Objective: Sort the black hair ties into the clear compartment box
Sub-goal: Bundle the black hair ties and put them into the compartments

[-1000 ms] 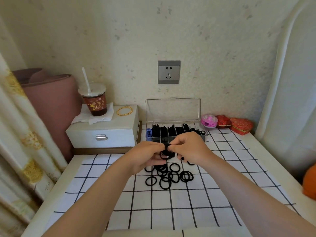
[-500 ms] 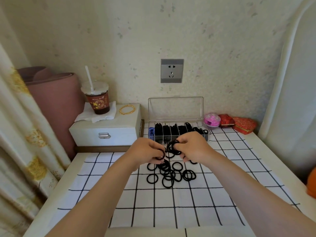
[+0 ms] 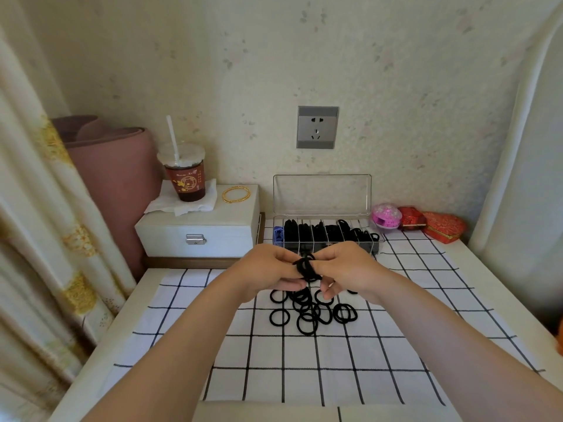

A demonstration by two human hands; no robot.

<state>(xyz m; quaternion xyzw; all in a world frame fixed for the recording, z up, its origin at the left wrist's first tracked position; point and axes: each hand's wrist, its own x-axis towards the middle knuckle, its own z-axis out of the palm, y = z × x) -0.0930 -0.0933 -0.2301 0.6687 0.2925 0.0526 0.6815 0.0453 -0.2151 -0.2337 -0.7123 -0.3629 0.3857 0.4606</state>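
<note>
Both hands meet above the table, in front of the clear compartment box [image 3: 322, 193]. My left hand [image 3: 271, 271] and my right hand [image 3: 347, 268] together pinch a small bunch of black hair ties [image 3: 306, 269] between their fingertips. Below them a loose pile of black hair ties [image 3: 307, 312] lies on the white checked cloth [image 3: 304, 367]. The box stands against the wall with its lid up, and several of its compartments hold black ties [image 3: 329, 231]. Its front edge is partly hidden by my hands.
A white jewellery case [image 3: 198, 233] at the left carries a lidded drink cup [image 3: 182, 173] on a tissue and gold bangles [image 3: 236, 194]. A pink round case [image 3: 385, 216] and two red boxes [image 3: 426, 223] sit right of the clear box. Curtain at left.
The ties, spread as loops between my hands half a second ago, are now gathered into a tight bunch between my fingertips. The view has shifted slightly.
</note>
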